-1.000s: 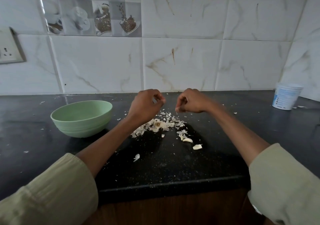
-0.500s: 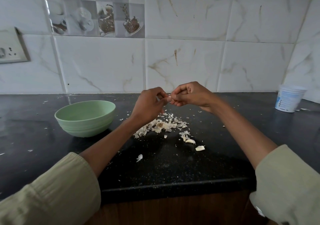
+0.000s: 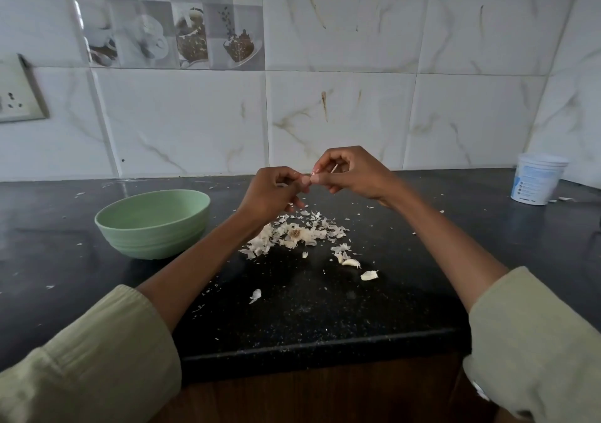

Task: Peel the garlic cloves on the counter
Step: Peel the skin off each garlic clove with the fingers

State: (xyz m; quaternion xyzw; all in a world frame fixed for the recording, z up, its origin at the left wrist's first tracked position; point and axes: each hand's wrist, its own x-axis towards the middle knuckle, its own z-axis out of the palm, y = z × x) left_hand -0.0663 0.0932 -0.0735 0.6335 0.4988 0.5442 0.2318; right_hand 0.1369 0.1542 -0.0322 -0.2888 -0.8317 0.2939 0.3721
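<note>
My left hand (image 3: 271,195) and my right hand (image 3: 349,173) meet in the air above the black counter (image 3: 309,308), fingertips touching. Between them they pinch a small garlic clove (image 3: 309,179), mostly hidden by the fingers. A thin strip of skin (image 3: 333,169) sticks up by my right thumb. Below the hands lies a pile of papery garlic skins (image 3: 296,234). Two pale cloves (image 3: 351,262) (image 3: 369,275) lie on the counter to the right of the pile.
A pale green bowl (image 3: 153,224) stands left of the pile. A white plastic tub (image 3: 538,182) stands at the back right by the tiled wall. Skin flakes are scattered over the counter. The counter's front edge (image 3: 309,344) runs close below my forearms.
My hands were apart and lower, just above the pile; they have come together and risen, now pinching the clove between them.
</note>
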